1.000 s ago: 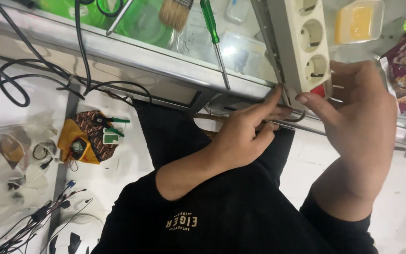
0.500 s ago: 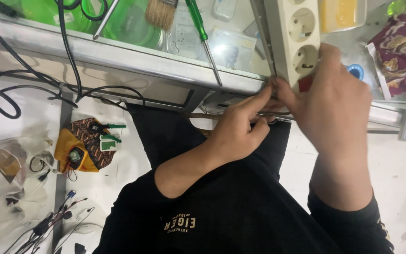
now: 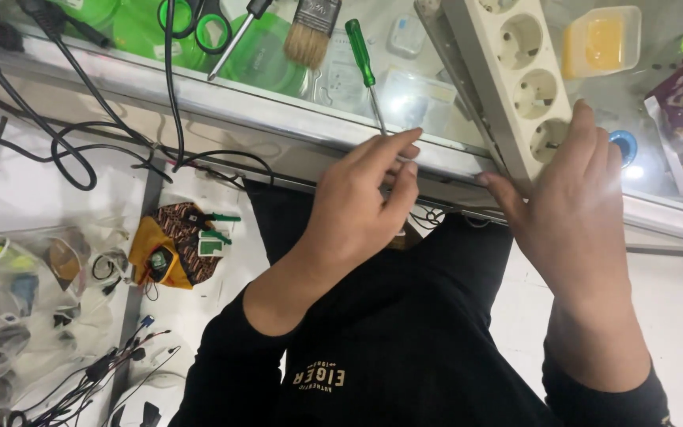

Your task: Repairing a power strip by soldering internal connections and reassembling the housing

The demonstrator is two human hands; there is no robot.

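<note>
From the head camera we are looking down past our own black sleeves at the metal front edge of a glass-topped counter [image 3: 223, 103]. Our right hand [image 3: 575, 213] is lying palm down, fingers together and flat, over the near end of a white power strip [image 3: 515, 75]. The strip's long axis is running away from us, slanting up and to the left across the glass, so the sockets are lying beyond the right fingertips and only the nearest end is under the hand. The hand is pressing or resting on it rather than closing round it; whether the thumb is hooking the strip's edge we cannot tell.

Our left hand [image 3: 361, 209] is reaching to the counter rim to the left of the strip, fingers extended and close together, tips touching the metal edge, holding nothing that we can see. The two hands are staying apart, with a gap of counter edge between them, and the right one is clearly the nearer to the strip.

A green-handled screwdriver [image 3: 365, 63] is lying on the glass just beyond the left fingertips, shaft pointing toward us. Farther left a paintbrush [image 3: 310, 32] and green-handled scissors [image 3: 195, 20] are lying too, with black cables [image 3: 81, 150] hanging over the edge.
</note>
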